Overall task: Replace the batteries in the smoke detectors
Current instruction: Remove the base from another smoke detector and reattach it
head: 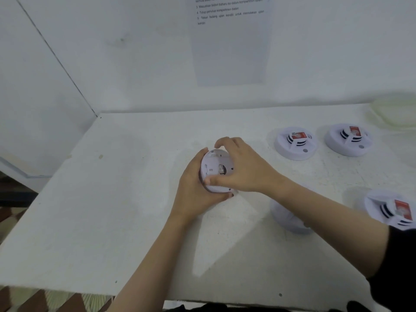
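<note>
A round white smoke detector [213, 164] is held above the middle of the white table [112, 199], tilted so its back faces me. My left hand [195, 190] cups it from below and the left, fingers curled round its rim. My right hand [238, 167] grips it from the right, with the thumb across the lower back and fingers over the top edge. A small opening shows in the detector's back.
Two white detectors [296, 143] [349, 139] with red stickers lie at the back right. Another stickered detector [391, 210] lies at the right edge, and one more [288, 218] sits partly under my right forearm. A pale bowl [396, 111] stands far right. An instruction sheet [229, 41] hangs on the wall.
</note>
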A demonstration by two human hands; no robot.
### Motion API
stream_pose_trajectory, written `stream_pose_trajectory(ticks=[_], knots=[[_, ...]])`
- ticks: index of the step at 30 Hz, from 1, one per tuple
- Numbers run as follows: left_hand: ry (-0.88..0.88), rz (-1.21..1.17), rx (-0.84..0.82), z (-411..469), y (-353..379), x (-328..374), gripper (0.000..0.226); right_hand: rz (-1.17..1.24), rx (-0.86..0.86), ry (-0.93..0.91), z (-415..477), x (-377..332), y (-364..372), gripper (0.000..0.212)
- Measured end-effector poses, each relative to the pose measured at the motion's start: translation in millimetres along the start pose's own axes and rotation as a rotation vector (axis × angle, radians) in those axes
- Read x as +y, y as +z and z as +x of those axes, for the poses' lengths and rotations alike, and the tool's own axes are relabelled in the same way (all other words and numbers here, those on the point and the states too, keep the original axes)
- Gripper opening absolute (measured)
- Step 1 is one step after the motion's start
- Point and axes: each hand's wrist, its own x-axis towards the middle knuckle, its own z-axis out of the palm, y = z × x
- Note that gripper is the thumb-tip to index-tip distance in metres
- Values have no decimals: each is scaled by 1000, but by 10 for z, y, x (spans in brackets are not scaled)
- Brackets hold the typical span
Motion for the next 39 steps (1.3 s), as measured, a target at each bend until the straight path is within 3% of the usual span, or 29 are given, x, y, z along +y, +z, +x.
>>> stream_pose_trajectory(ticks=[4, 8, 14, 16, 20, 22, 28, 39], knots=[[4, 32, -6, 1, -12, 4, 112, 100, -23, 54, 0, -37, 33, 73], [-14, 9, 1, -11, -23, -28, 107, 318, -9, 99, 7, -31, 35, 58], [18, -33, -55, -13, -41, 3, 87, 1248, -140, 316, -3, 98, -14, 31], [20, -61, -47, -19, -37, 9, 81, 1381, -181, 336, -27, 121, -24, 32], [13, -82, 43, 1, -25, -54, 83, 1211, -206, 408, -20, 204, -54, 52], [0, -103, 84, 19, -8, -85, 87, 1096, -224, 401, -18, 215, -102, 52], [-29, -166, 102, 10, 0, -35, 89, 806, -300, 167, -89, 258, -176, 87], [-78, -209, 40, 29, -36, -87, 92, 841, -230, 212, -123, 290, -112, 80]])
